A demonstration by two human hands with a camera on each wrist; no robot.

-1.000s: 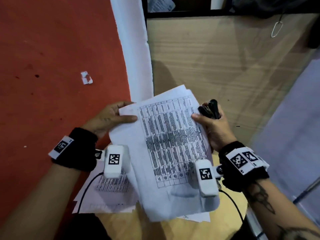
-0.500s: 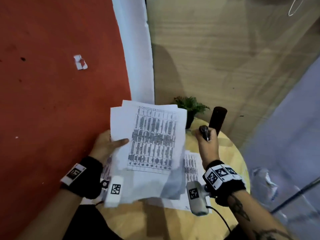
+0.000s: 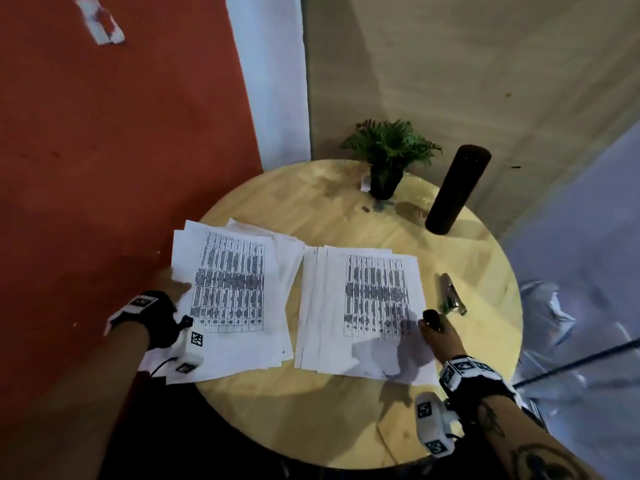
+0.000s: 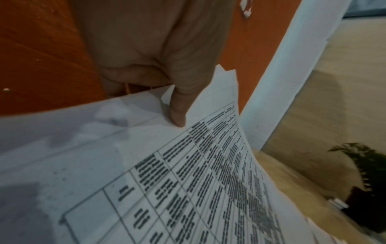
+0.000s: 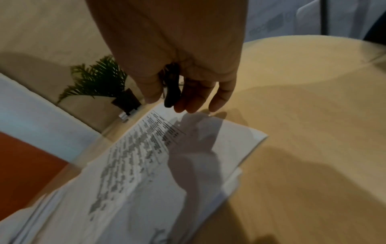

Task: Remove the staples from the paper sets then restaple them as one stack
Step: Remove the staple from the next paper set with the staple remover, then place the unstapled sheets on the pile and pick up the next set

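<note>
Here left hand (image 3: pixel 172 284) pinches left papers (image 3: pixel 228 289); right hand (image 3: pixel 441 336) grips black tool (image 3: pixel 432 319).

The round wooden surface (image 3: pixel 346 410) carries two fanned paper sets side by side: one (image 3: pixel 228 292) overhanging its left edge, the other (image 3: pixel 363 306) nearer the right. A stapler (image 3: pixel 452 295) (blurred) lies by the right edge; a potted plant (image 3: pixel 386 161) and a black cylinder (image 3: pixel 455 190) stand at the far edge.
</note>
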